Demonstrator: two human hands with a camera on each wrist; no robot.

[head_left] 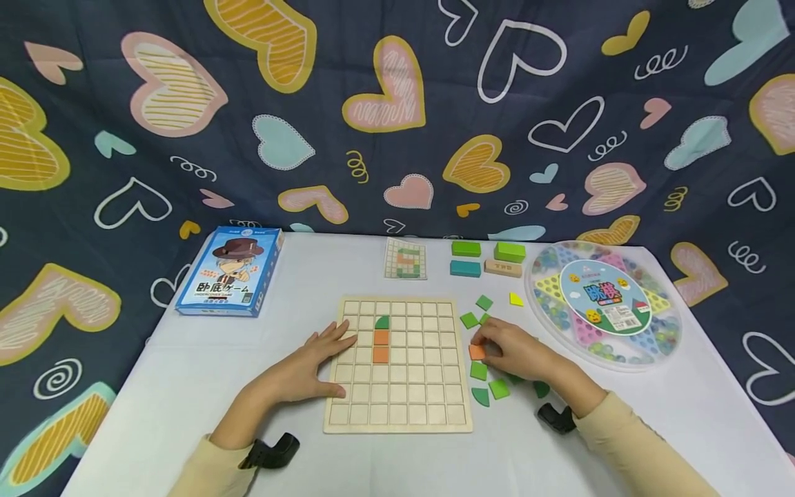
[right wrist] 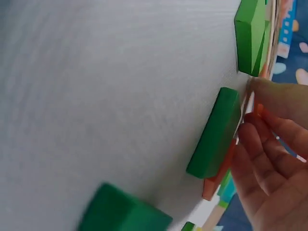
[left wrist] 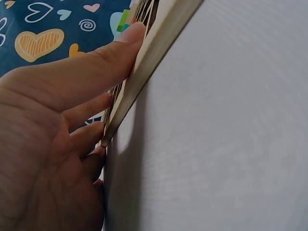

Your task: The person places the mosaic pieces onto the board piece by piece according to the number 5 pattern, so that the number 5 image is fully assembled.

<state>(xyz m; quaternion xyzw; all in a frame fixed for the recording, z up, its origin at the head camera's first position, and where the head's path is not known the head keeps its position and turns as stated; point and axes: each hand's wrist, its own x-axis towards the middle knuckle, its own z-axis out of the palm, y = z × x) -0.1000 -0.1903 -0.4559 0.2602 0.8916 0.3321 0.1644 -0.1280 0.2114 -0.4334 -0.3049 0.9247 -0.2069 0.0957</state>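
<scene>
White table (head_left: 186, 373), heart-print backdrop. Left hand (head_left: 313, 359) lies flat, fingers straight, pinning the wooden grid board (head_left: 400, 411) at its left edge. Right hand (head_left: 512, 348) pinches an orange tile (head_left: 476, 352) just right of the board. Keep the board pinned; lift the tile clear of the green tiles (head_left: 478, 371) beside it.

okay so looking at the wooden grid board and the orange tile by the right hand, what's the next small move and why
Probably lift the orange tile that the right hand pinches beside the board and carry it to the cell just under the two orange tiles, which sit in a column below a green piece. The left hand already rests on the board's left edge, steadying it.
</scene>
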